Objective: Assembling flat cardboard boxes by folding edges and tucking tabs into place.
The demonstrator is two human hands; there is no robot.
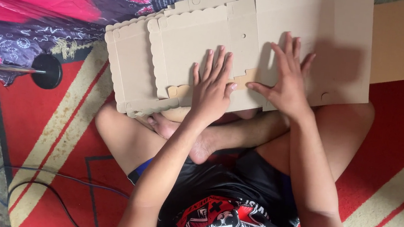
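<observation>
I am pressing both hands, left hand (210,90) and right hand (286,82), fingers spread, flat on the die-cut cardboard sheet (251,38); balancing on my knees, it could slide or crease.

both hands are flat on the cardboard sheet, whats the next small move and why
Probably press down with the left hand and lift the panel edge with the right hand to start a fold. The cardboard sheet lies unfolded across the knees, both palms rest flat on it with fingers spread, and a crease and tab slot run between the hands, so that line looks ready to bend.
</observation>
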